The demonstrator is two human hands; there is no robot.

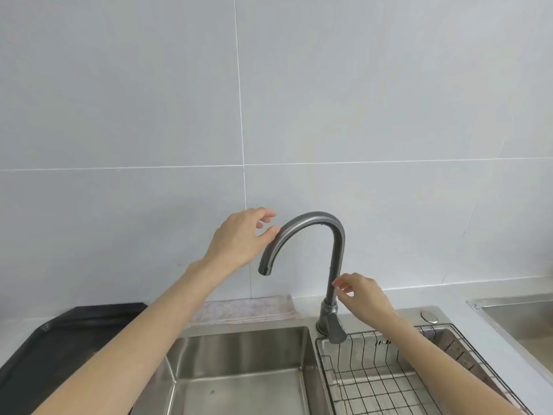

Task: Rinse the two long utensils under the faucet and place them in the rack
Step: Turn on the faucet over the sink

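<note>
Head view: I see my left hand [239, 238], fingers loosely spread, thumb touching the faucet [311, 235] spout's curve. My right hand [363, 295], relaxed and holding nothing, sits beside the faucet's stem, above the wire rack [374, 381] in the right basin. Utensils aren't visible.

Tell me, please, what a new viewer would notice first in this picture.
First the curved gray faucet in the middle, with no water visible. The left hand reaches its spout arc with relaxed fingers, and the right hand hovers beside its upright pipe. Below lie the steel sink and, to its right, the wire rack.
</note>
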